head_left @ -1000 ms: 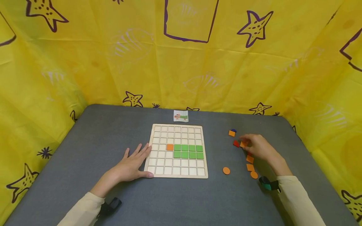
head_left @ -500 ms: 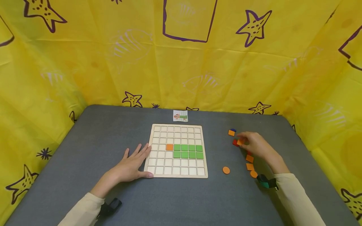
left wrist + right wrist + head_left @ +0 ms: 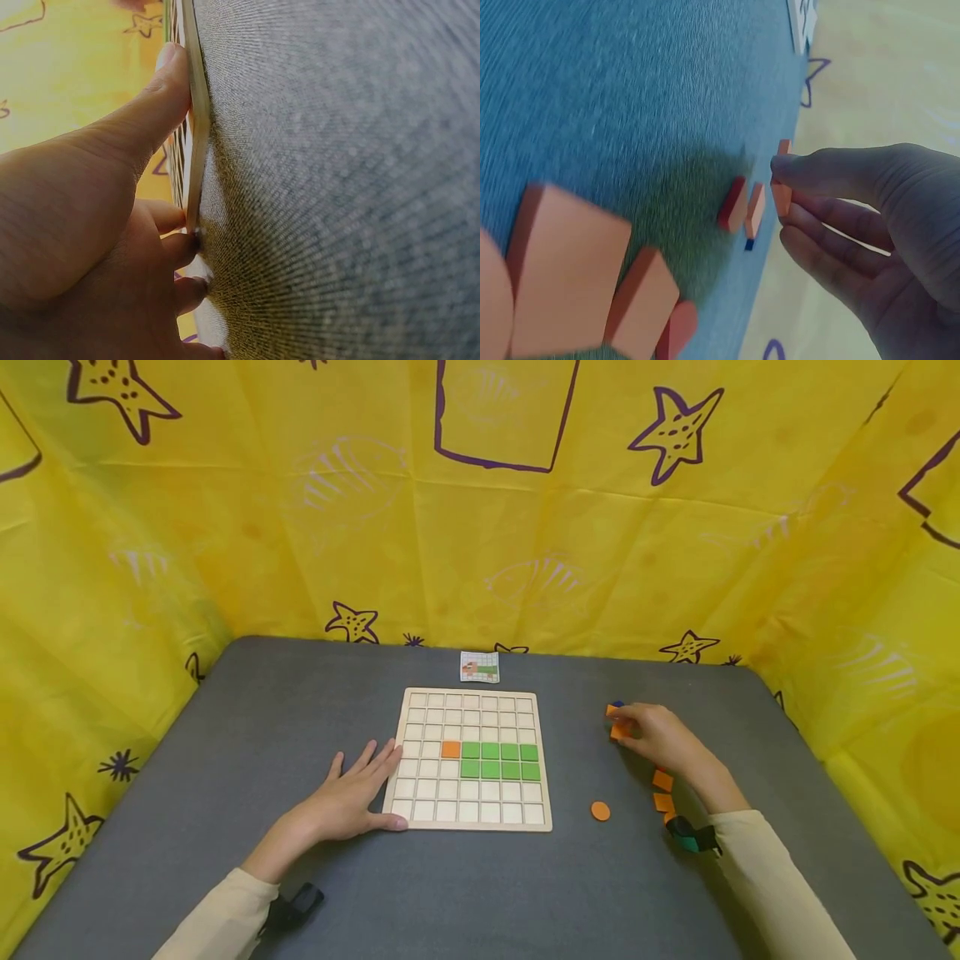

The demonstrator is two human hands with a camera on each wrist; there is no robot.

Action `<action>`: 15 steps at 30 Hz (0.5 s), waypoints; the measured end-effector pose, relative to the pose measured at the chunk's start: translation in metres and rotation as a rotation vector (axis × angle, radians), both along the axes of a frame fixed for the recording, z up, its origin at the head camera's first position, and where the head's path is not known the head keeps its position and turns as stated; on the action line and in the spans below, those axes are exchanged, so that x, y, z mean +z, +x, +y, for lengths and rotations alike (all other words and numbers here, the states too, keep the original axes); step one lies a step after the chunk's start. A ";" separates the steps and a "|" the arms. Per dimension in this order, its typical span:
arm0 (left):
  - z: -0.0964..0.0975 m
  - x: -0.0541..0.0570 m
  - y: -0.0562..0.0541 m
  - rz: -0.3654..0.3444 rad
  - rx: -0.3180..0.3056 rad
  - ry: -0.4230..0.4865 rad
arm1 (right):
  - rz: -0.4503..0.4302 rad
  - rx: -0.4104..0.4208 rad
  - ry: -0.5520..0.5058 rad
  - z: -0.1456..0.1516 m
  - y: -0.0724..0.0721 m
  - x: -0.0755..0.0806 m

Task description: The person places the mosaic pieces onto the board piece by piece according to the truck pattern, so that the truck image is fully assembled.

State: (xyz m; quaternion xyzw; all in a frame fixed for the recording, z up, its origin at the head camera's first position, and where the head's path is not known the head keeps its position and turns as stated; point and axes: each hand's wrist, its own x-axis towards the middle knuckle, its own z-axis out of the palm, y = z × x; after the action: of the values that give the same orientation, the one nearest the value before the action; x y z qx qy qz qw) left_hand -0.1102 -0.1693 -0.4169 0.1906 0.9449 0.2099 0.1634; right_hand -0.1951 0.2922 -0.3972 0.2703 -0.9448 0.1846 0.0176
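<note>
Pinching orange tile (image 3: 782, 196) right of board (image 3: 468, 813): right hand (image 3: 663, 739) | left hand (image 3: 347, 797) is touching board's left edge, fingers spread

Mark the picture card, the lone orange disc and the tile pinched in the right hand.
Picture card (image 3: 480, 667), head view: middle of its printed face.
Lone orange disc (image 3: 600, 811), head view: centre of its top.
Pinched tile (image 3: 781, 197), right wrist view: lower uncovered part.

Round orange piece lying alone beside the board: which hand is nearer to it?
Right. The right hand is beyond the round orange piece and to its right, pinching an orange square; the left hand is farther off, touching the board's left edge.
</note>
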 end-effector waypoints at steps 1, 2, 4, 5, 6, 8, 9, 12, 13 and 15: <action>0.000 0.000 0.000 -0.001 -0.001 0.000 | 0.001 0.005 0.002 -0.002 -0.001 0.000; 0.000 0.000 0.000 -0.003 -0.001 -0.001 | 0.002 0.010 0.006 -0.003 -0.001 -0.001; 0.000 0.000 0.000 -0.004 -0.003 -0.001 | 0.007 0.019 0.016 -0.007 -0.002 -0.001; 0.000 0.000 -0.001 -0.003 -0.004 -0.001 | 0.010 0.021 0.021 -0.008 -0.002 0.000; 0.000 0.000 -0.001 -0.003 -0.004 -0.001 | 0.012 0.026 0.024 -0.009 -0.003 0.000; 0.000 0.000 -0.001 -0.002 -0.004 -0.002 | 0.018 0.034 0.030 -0.011 -0.003 0.001; 0.000 0.000 -0.001 0.000 -0.004 -0.003 | 0.023 0.037 0.030 -0.013 -0.003 0.001; -0.001 0.000 -0.001 0.000 -0.004 -0.005 | 0.034 0.045 0.028 -0.016 -0.004 0.001; -0.001 0.000 -0.001 -0.001 -0.004 -0.004 | 0.037 0.045 0.026 -0.017 -0.004 0.000; -0.001 0.000 -0.001 -0.003 -0.005 -0.003 | 0.033 0.048 0.022 -0.021 -0.004 -0.001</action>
State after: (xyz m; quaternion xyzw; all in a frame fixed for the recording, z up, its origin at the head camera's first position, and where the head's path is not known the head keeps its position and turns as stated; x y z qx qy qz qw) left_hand -0.1109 -0.1704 -0.4171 0.1923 0.9445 0.2086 0.1656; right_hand -0.1995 0.2712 -0.3984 0.2961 -0.9395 0.1702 0.0259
